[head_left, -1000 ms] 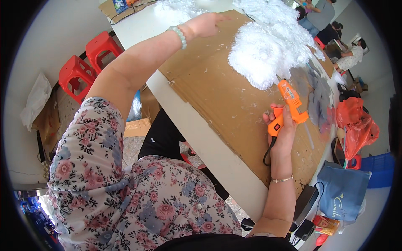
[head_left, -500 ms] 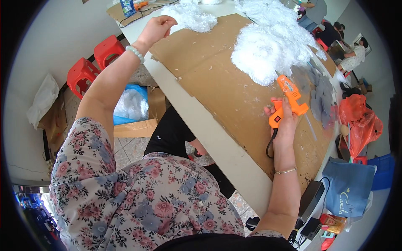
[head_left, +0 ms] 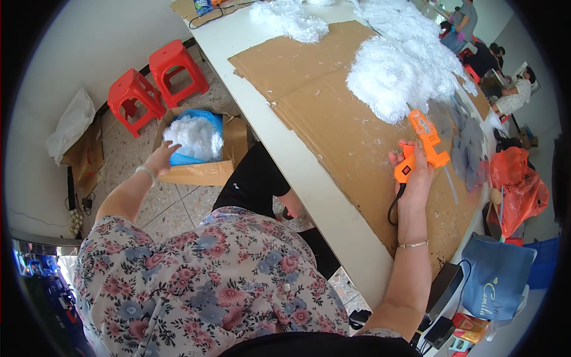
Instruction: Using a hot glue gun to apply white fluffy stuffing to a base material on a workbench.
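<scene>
My right hand (head_left: pixel 416 172) is wrapped round the handle of an orange hot glue gun (head_left: pixel 423 134), held over the brown cardboard sheet (head_left: pixel 309 95) on the table. The gun's nozzle points away from me, at the edge of a white fluffy tinsel piece (head_left: pixel 380 80). Down at the left, my left hand (head_left: pixel 162 156) reaches to the near left side of a cardboard box (head_left: pixel 199 174) on the floor. Its fingers are apart and nothing shows in them. Inside the box, a blue liner holds white shiny tinsel (head_left: pixel 196 138).
Two red stools (head_left: pixel 135 101) stand beyond the box by the wall. Grey discs (head_left: pixel 470 143) lie right of the glue gun. A red plastic bag (head_left: pixel 518 184), a blue bag (head_left: pixel 498 276) and a black box (head_left: pixel 443 288) line the right side. Other people sit and stand at the far right.
My left hand has come down from over the far left of the table to the floor box, its fingers spreading. The right hand keeps hold of the glue gun; the view has shifted slightly.
</scene>
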Demonstrator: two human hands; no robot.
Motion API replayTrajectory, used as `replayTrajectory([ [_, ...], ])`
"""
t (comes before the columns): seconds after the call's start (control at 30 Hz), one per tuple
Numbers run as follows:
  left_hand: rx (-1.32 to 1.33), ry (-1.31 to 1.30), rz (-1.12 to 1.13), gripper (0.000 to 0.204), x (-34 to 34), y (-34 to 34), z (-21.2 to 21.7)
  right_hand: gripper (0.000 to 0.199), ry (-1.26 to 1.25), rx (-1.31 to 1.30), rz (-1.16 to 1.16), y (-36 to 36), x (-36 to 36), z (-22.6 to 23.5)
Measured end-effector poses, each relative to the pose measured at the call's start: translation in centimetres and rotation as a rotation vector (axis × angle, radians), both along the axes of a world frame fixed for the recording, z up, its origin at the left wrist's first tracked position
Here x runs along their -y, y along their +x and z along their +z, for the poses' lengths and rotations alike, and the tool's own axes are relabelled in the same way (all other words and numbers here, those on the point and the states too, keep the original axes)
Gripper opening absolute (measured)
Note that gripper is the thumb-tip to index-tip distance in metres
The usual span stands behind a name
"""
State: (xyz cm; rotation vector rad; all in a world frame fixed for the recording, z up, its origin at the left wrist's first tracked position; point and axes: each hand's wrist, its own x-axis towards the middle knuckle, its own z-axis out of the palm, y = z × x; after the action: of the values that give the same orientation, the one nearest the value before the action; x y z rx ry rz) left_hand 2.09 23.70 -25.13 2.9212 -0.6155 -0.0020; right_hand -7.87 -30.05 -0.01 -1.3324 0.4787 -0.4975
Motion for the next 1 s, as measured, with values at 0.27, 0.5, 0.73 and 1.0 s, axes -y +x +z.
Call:
replayTrajectory([
  [0.27, -0.162, -0.760, -0.003, 0.009, 11.7, 2.4, 11.2, 0.020, 0.002, 0.031, 0.000, 0.2, 0.0, 0.1],
  [0.5, -0.629, -1.500, -0.406, 0.021, 24.4, 6.3, 24.0, 0.020, 0.020, 0.054, -0.068, 0.0, 0.0, 0.6],
  [0.73, -0.868, -1.658, -0.527, 0.023, 31.6, 4.0, 26.3, 0.021, 0.002, 0.078, -0.054, -0.2, -0.5, 1.4],
  [1.0, -0.937, -1.659, -0.501, 0.023, 35.1, 3.1, 26.4, 0.016, -0.008, 0.091, -0.059, -0.3, -0.6, 2.3],
])
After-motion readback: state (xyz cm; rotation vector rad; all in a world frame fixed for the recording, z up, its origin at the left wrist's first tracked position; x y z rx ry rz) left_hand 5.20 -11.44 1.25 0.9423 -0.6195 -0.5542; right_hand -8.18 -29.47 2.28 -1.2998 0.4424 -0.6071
